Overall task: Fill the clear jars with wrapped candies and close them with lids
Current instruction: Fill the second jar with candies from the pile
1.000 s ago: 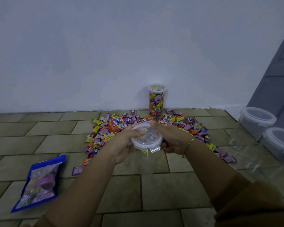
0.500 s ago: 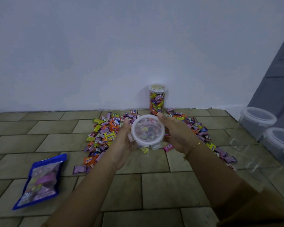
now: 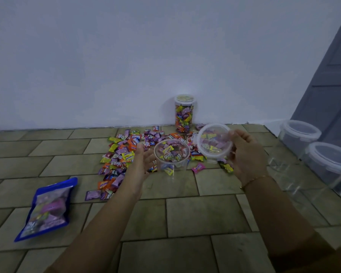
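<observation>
The lid [image 3: 215, 143] has come off the jar [image 3: 171, 157]; the right hand [image 3: 246, 154] now pinches it, just right of the jar; the left hand [image 3: 141, 161], fingers spread, steadies the open jar, so filling can begin.

Plain white wall [image 3: 106, 56], tan tile floor [image 3: 205, 213], dim light.

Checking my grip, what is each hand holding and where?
Right hand grips the clear lid by its right rim. Left hand holds nothing, open beside the open jar.
</observation>
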`<act>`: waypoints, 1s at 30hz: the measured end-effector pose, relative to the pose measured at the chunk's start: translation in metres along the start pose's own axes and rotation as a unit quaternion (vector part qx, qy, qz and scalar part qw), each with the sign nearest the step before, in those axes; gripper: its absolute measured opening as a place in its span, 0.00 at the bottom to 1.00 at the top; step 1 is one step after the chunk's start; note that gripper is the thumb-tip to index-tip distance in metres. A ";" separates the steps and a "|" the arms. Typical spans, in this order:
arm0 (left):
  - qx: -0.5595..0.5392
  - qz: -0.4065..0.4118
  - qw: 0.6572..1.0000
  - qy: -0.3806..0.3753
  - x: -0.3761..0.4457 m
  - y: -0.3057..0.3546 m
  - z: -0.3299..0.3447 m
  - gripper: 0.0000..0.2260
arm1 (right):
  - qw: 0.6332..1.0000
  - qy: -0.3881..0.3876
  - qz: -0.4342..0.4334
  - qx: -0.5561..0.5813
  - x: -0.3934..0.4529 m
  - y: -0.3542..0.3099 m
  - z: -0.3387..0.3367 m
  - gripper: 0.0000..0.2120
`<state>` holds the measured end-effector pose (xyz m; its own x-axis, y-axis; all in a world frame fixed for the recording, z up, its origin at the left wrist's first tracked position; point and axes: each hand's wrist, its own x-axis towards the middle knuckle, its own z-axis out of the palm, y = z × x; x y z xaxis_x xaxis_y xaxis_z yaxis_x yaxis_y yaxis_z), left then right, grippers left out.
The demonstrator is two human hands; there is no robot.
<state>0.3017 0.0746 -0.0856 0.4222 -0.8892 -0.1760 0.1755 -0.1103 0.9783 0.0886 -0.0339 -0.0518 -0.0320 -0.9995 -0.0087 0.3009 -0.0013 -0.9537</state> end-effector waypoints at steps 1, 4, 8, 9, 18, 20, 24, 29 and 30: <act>0.019 -0.009 0.999 0.025 0.000 -0.004 -0.003 0.27 | 1.000 0.016 -0.011 -0.025 -0.001 0.003 -0.005 0.11; 0.119 0.001 0.988 0.100 -0.004 -0.026 -0.014 0.15 | 0.993 0.017 -0.053 -0.107 -0.015 0.015 -0.015 0.15; 0.264 0.075 0.955 0.117 -0.020 -0.055 -0.023 0.12 | 0.900 -0.051 -0.175 -0.396 -0.044 0.048 -0.026 0.16; 0.336 0.092 0.929 0.120 -0.021 -0.062 -0.026 0.12 | 0.864 -0.067 -0.213 -0.451 -0.050 0.057 -0.028 0.15; 0.621 0.076 0.752 0.205 -0.034 -0.081 -0.047 0.31 | 0.659 -0.183 -0.276 -0.675 -0.079 0.103 -0.038 0.15; 0.632 0.059 0.742 0.216 -0.029 -0.079 -0.053 0.35 | 0.659 -0.188 -0.268 -0.677 -0.078 0.097 -0.033 0.08; 0.645 0.025 0.736 0.204 -0.016 -0.077 -0.058 0.38 | 0.727 -0.179 -0.256 -0.611 -0.055 0.092 -0.027 0.14; 0.668 0.053 0.724 0.164 0.001 -0.075 -0.050 0.39 | 0.726 -0.181 -0.164 -0.643 -0.015 0.082 -0.013 0.14; 0.668 0.054 0.726 0.155 0.005 -0.074 -0.048 0.39 | 0.725 -0.191 -0.132 -0.648 -0.008 0.083 -0.010 0.16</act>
<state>0.3335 0.0997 -0.1638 0.5857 -0.8046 0.0973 -0.8050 -0.5635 0.1857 0.1048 -0.0254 -0.1339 0.4154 -0.9067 0.0733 -0.8249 -0.4095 -0.3898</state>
